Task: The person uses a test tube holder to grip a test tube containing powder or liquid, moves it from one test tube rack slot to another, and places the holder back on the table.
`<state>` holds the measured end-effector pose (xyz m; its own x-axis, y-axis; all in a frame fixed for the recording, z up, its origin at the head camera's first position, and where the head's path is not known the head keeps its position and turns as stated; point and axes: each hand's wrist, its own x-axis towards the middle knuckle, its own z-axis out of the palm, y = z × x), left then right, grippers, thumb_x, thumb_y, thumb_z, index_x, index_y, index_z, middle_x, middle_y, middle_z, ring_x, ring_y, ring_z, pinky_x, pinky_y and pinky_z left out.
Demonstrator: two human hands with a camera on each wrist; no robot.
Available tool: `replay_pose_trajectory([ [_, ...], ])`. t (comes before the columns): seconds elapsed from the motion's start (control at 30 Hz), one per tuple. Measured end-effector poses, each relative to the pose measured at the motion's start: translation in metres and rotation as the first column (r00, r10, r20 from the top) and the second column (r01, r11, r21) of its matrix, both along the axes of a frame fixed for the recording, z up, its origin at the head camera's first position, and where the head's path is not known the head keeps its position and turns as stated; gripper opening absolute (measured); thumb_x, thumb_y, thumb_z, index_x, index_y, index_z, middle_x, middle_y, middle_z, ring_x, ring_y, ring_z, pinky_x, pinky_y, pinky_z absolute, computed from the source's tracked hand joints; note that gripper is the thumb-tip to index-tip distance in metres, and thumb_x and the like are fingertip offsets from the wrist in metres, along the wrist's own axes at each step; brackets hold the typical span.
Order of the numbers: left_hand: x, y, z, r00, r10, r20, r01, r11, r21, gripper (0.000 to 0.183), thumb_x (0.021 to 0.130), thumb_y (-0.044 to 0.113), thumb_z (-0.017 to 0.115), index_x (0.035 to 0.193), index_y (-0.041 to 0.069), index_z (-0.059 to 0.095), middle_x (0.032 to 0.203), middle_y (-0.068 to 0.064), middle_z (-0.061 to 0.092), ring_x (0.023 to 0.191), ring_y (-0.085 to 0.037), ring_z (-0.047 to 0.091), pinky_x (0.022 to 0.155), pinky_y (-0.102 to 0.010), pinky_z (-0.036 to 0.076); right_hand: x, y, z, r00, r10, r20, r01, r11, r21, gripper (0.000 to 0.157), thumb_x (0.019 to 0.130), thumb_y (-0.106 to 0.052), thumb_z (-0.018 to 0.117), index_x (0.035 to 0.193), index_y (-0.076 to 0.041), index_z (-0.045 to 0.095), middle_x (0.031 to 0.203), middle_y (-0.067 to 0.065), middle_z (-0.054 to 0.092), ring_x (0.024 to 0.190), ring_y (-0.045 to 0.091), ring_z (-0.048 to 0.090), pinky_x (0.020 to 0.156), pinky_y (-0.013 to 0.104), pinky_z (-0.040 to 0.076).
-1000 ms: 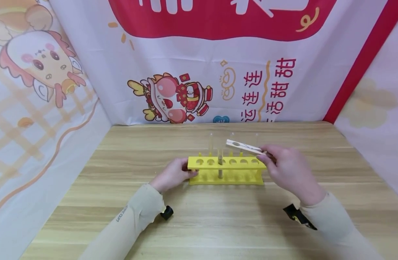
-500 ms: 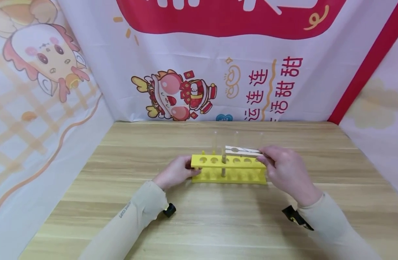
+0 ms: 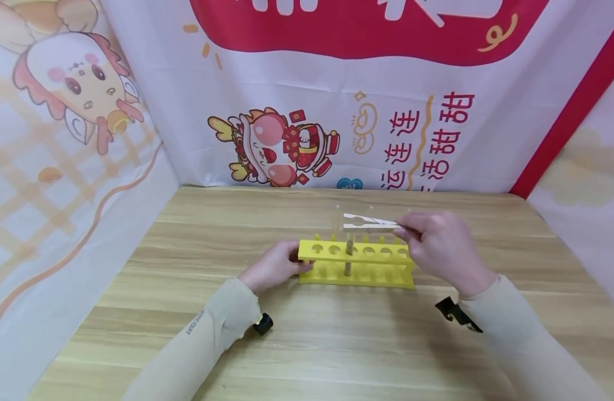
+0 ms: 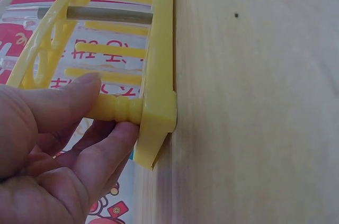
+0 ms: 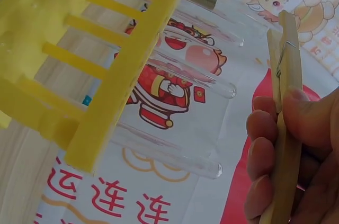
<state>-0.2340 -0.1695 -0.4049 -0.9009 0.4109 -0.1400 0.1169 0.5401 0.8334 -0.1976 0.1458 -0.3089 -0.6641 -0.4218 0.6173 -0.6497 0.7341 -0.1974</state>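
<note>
A yellow test tube rack stands on the table. My left hand grips its left end post between thumb and fingers. One upright test tube with grey-brown contents sits in a hole near the rack's middle. In my right hand is a wooden test tube clamp, held by its handles. Its slightly parted jaws point left, over the rack near the top of that tube. From the right wrist view the clamp is apart from the tubes.
Several clear test tubes stand along the rack's back with rounded ends up. Yellow pegs line that side. Wood-grain table lies in front, and a printed cloth hangs close behind.
The clamp has swung from slanting to nearly level, dipped, then risen slightly, and its jaws have parted. My left hand keeps its grip on the rack. The head view has shifted a little.
</note>
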Motion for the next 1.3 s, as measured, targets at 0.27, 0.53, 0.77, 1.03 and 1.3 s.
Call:
replay_pose_trajectory([
  [0.27,-0.001,-0.001,0.0,1.0,0.004,0.005,-0.004,1.0,-0.007,0.018,0.092,0.015,0.072,0.11,0.015,0.068,0.106,0.003,0.069,0.093,-0.017,0.061,0.089,-0.037,0.051,-0.008,-0.002,-0.004,1.0,-0.008,0.024,0.008,1.0,0.001,0.004,0.081,-0.004,0.079,0.084,-0.006,0.078,0.073,0.001,0.071,0.055,0.008,0.058,0.052,0.032,0.049],
  [0.53,0.001,0.0,0.001,1.0,0.003,0.009,-0.003,1.0,-0.007,0.021,0.092,0.017,0.072,0.113,0.018,0.068,0.108,0.004,0.069,0.094,-0.017,0.061,0.092,-0.039,0.049,-0.01,-0.006,-0.01,0.998,-0.015,0.065,0.013,1.0,0.024,0.004,0.082,-0.005,0.079,0.085,-0.004,0.078,0.075,0.003,0.072,0.058,0.01,0.06,0.052,0.032,0.05],
  [0.77,0.0,-0.001,0.0,1.0,0.012,0.019,-0.011,1.0,-0.008,0.025,0.092,0.018,0.073,0.116,0.019,0.068,0.11,0.005,0.068,0.095,-0.017,0.061,0.094,-0.04,0.048,-0.01,-0.007,-0.017,0.994,-0.027,0.108,0.023,0.999,0.043,0.003,0.082,-0.005,0.079,0.085,-0.003,0.079,0.074,0.004,0.071,0.06,0.013,0.062,0.055,0.033,0.052],
  [1.03,0.001,0.0,0.0,1.0,0.015,0.024,-0.015,1.0,-0.012,0.025,0.092,0.018,0.073,0.116,0.019,0.068,0.108,0.006,0.069,0.095,-0.017,0.061,0.093,-0.04,0.049,-0.009,-0.007,-0.029,0.986,-0.08,0.144,0.069,0.995,0.078,0.004,0.082,-0.006,0.079,0.086,-0.004,0.079,0.074,0.002,0.068,0.069,0.019,0.057,0.062,0.036,0.05],
  [1.3,0.0,0.001,0.001,1.0,0.012,0.022,-0.011,1.0,-0.005,0.024,0.092,0.017,0.073,0.115,0.019,0.068,0.109,0.005,0.068,0.095,-0.018,0.06,0.094,-0.04,0.048,-0.01,-0.006,-0.04,0.98,-0.081,0.184,0.064,0.993,0.095,0.01,0.082,-0.004,0.077,0.093,-0.002,0.078,0.078,0.001,0.067,0.073,0.021,0.053,0.064,0.036,0.049],
])
